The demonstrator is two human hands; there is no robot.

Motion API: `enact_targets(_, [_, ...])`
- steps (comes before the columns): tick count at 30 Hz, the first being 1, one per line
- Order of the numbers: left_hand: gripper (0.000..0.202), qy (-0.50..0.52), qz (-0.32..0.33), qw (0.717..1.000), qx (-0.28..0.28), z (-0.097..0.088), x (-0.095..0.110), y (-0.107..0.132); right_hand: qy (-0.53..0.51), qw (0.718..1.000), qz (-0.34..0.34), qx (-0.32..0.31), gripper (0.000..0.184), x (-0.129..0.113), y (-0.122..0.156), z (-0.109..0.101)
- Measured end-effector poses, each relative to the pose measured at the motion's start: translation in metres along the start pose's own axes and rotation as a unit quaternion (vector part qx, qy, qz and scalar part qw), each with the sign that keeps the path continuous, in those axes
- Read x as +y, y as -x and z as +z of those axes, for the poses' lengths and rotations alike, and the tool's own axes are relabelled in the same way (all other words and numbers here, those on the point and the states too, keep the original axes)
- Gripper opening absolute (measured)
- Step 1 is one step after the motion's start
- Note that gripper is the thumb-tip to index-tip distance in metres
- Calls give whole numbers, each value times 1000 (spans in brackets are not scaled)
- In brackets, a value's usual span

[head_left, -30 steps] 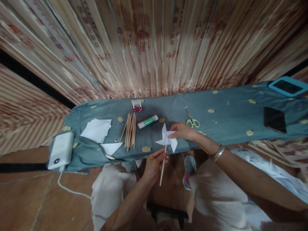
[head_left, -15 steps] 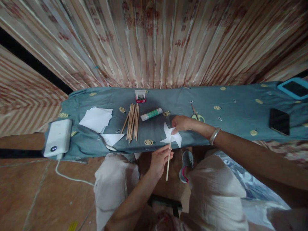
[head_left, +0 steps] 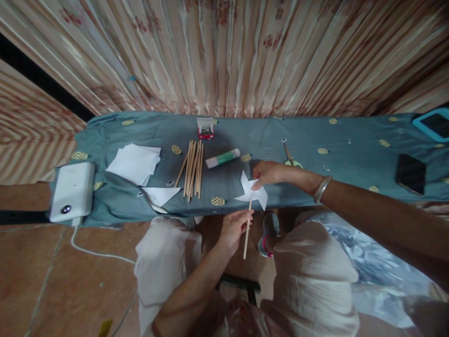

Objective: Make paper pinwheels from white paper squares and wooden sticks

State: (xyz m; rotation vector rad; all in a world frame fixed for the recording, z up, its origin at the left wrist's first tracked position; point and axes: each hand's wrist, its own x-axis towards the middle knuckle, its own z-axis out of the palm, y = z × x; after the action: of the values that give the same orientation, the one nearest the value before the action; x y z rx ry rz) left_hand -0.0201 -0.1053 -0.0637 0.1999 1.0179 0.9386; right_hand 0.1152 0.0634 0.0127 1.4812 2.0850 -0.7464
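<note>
A white paper pinwheel (head_left: 260, 194) sits at the top of a thin wooden stick (head_left: 246, 243), near the front edge of the table. My left hand (head_left: 235, 229) grips the stick just below the paper blades. My right hand (head_left: 269, 172) has its fingers closed on the middle of the pinwheel; whether a pin is under the fingertips is hidden. Left of the hands lie several loose wooden sticks (head_left: 191, 168) and a glue stick (head_left: 222, 158). Behind them stands a small open box of metal pins (head_left: 206, 132).
Scissors (head_left: 293, 163) lie partly behind my right wrist. White paper sheets (head_left: 135, 164), a paper triangle (head_left: 160, 194) and a white power bank (head_left: 72, 189) with a cable are at the left. A black phone (head_left: 411, 174) and a blue-framed device (head_left: 437, 125) lie at the right.
The camera view has shifted slightly, so the table sits a little higher. Both hands keep their hold on the pinwheel and its stick, with hardly any movement.
</note>
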Motion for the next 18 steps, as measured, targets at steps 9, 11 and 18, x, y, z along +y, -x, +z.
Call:
enact_targets(9, [42,3,2,1000,18,4,0,-2,1,1000,7,-3,31,-5,0,-1])
enact_targets(11, [41,3,4,1000,16,4,-1,-3,1,1000,9,-5,30,-5,-1,-1])
enact_targets(18, [37,-6,8,1000,23,3,-3,-5,-5,1000,11,-6,31,-1,-6,2])
